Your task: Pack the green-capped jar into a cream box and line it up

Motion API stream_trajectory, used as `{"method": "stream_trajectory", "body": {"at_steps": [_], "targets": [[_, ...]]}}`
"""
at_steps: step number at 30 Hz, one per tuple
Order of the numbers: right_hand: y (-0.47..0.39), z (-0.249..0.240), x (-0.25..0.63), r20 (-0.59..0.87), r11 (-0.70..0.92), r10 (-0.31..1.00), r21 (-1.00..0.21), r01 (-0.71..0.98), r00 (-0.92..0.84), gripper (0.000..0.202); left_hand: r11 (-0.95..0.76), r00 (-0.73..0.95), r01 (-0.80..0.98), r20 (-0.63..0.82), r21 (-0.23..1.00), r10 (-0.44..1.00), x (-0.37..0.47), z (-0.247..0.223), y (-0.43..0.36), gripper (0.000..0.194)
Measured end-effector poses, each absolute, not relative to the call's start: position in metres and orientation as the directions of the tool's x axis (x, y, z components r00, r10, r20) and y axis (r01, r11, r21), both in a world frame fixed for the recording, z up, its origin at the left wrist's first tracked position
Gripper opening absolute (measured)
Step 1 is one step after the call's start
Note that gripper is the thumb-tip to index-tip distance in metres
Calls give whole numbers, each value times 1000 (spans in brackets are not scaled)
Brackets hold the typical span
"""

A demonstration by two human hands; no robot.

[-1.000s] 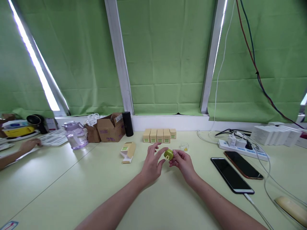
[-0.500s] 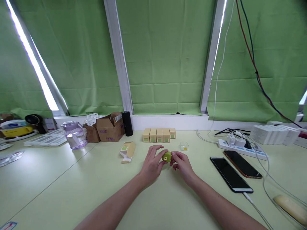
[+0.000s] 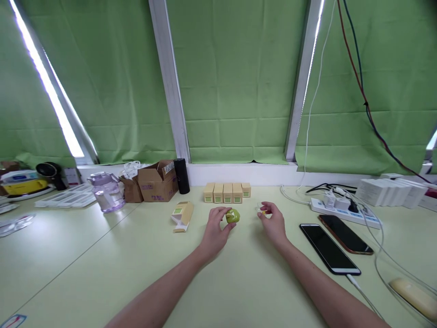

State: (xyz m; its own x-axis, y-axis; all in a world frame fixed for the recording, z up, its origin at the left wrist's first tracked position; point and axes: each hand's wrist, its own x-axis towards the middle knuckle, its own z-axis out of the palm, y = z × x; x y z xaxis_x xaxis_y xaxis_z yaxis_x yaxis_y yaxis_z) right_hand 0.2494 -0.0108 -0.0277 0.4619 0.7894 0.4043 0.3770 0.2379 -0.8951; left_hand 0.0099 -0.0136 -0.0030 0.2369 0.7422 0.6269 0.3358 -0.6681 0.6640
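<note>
My left hand (image 3: 216, 231) holds a small round green object (image 3: 232, 216) between thumb and fingers, above the middle of the table. To the right, my right hand (image 3: 273, 222) is at a small clear dish (image 3: 259, 207), its fingertips beside a tiny yellow piece; whether they grip it cannot be made out. The fingers partly cover the dish. Behind my hands stands a row of several small tan boxes (image 3: 228, 193) with green-marked fronts. An opened tan box (image 3: 183, 216) lies left of my left hand, its flap towards me.
Two phones (image 3: 329, 248) (image 3: 345, 233) lie at the right, near a power strip (image 3: 344, 211) with cables. A purple jug (image 3: 107, 192), a cardboard box (image 3: 157, 184) and a black cylinder (image 3: 181, 176) stand at the back left. A yellowish mouse (image 3: 414, 295) lies at the lower right.
My right hand has left the green object and moved right to the clear dish. My left hand still holds the green object, now turned and slightly further left.
</note>
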Motion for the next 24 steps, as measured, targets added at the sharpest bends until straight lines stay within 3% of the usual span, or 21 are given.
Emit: {"method": "stream_trajectory", "body": {"at_steps": [6,11,14,20,24], "targets": [[11,-34,279,366,-9,806,-778,629,464,72,-644,216,308,608,700,764,10,-3,-15,40],[25,-35,288,295,-46,865,-759,650,406,88,-619,217,312,581,720,785,11,-3,-16,40],[32,-35,289,264,-54,871,-786,616,414,80,-600,192,288,569,746,800,12,-2,-17,37],[31,-33,282,232,-24,843,-885,465,485,40,-514,127,210,498,832,858,14,1,-14,31],[22,-29,266,219,102,853,-960,261,474,40,-417,128,97,404,904,906,16,2,-11,45]]}}
